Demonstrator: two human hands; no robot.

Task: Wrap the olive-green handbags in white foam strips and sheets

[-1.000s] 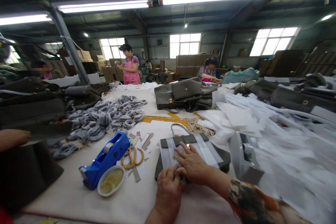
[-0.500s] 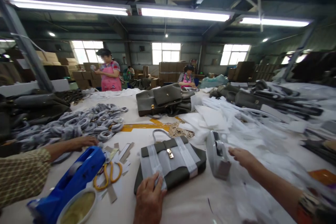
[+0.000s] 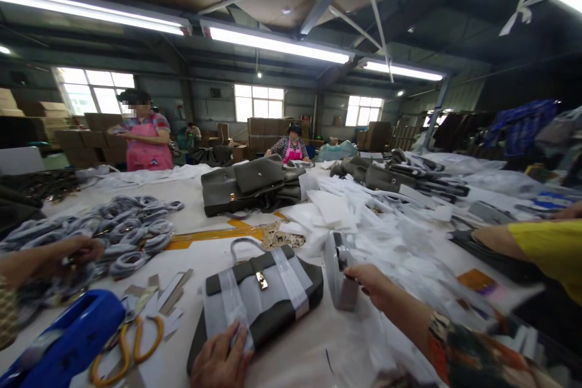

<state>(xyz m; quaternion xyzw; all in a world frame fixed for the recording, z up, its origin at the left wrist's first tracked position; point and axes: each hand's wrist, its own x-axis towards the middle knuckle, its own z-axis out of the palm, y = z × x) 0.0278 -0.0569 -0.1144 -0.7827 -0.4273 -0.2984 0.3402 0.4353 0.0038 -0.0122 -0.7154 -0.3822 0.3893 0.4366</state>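
A dark green handbag point(image 3: 268, 318) lies in front of me, its front covered by pale sheeting with two clear tape strips across it. Its gold clasp point(image 3: 262, 280) shows between the strips. My left hand point(image 3: 221, 357) grips the bag's lower left edge, with fingers and thumb over the end of one strip. To the right of the bag stands a grey tape dispenser point(image 3: 348, 297). My right hand point(image 3: 366, 282) has its fingers closed on the dispenser's right side; part of the grip is hidden behind it.
At left lie a blue tape dispenser point(image 3: 68, 333), yellow-handled scissors point(image 3: 125, 348) and grey wrapped rings point(image 3: 125, 224), where a co-worker's hand point(image 3: 82, 251) reaches. More bags point(image 3: 245, 185) and white sheeting point(image 3: 386, 212) lie beyond. A yellow-sleeved arm point(image 3: 541, 248) comes in from the right.
My view has turned rightward. My right hand, earlier just beside the grey tape dispenser, now holds it. My left hand stays on the handbag. The co-worker's hand at left is over the rings.
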